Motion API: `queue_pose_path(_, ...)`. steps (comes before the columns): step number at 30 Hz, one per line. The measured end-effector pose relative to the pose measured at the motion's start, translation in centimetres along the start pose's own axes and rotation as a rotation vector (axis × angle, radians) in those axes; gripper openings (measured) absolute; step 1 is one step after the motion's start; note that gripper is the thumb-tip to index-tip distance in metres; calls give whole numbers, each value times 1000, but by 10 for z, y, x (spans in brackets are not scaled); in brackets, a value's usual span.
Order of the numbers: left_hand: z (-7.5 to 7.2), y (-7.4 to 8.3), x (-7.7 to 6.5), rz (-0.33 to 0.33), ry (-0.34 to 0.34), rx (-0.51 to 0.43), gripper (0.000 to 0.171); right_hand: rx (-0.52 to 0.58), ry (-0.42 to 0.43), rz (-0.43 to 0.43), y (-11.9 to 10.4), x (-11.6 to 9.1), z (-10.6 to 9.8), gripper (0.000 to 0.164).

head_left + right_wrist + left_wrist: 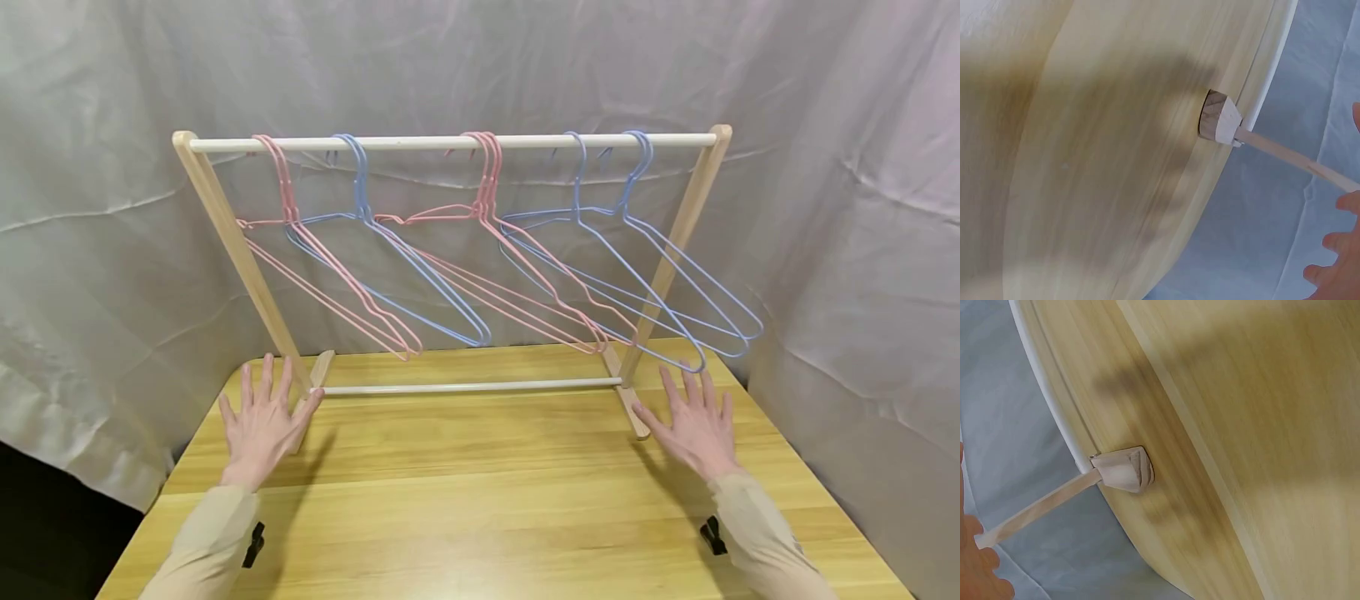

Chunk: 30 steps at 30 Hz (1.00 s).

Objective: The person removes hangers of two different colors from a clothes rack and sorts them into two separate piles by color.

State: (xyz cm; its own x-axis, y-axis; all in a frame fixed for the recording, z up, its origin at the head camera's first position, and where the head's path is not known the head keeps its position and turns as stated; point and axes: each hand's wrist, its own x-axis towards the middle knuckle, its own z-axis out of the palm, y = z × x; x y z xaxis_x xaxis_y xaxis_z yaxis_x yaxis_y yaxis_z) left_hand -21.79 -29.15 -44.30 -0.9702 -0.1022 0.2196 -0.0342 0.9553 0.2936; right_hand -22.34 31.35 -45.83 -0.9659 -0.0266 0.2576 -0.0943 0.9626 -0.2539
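My left hand (pixel 260 429), fingers straight and spread, hovers over the table by the left foot of a small wooden clothes rack (pixel 243 250). Palm down, with fingers fanned out, my right hand (pixel 697 429) is beside the rack's right foot (pixel 628 407). Neither hand holds anything. From the rack's white top rail (pixel 420 143) hang, left to right, pink hangers (pixel 286 187), blue hangers (pixel 362 183), more pink hangers (pixel 483 196) and more blue hangers (pixel 577 192). Only fingers (pixel 985 569) enter the left wrist view's edge; likewise fingers (pixel 1341 269) in the right wrist view.
A white lower bar (pixel 465 387) joins the rack's legs just above the wooden table (pixel 480 517). Grey curtain (pixel 480 67) surrounds the table at the back and sides. Blue hangers at the right reach out past the right leg, above my right hand.
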Motion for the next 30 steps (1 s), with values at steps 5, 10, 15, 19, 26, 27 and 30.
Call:
queue_pose_path(5,-2,0,1,3,6,-5,85,12,-2,-6,3,1,-4,85)
queue_pose_path(10,-6,-1,5,-1,0,-14,86,70,17,-17,8,6,-13,84)
queue_pose_path(15,-14,-4,9,-23,-18,-27,89,130,29,-38,16,17,-28,84)
queue_pose_path(19,-21,-7,11,-34,-26,-47,90,163,45,-42,26,24,-45,84)
queue_pose_path(26,-39,-10,19,-16,-18,-87,92,311,39,-85,42,40,-78,79)
queue_pose_path(27,-42,-10,21,-11,-16,-94,92,323,40,-90,44,43,-83,77)
queue_pose_path(30,-51,-11,26,5,-8,-123,92,348,22,-71,47,51,-99,73)
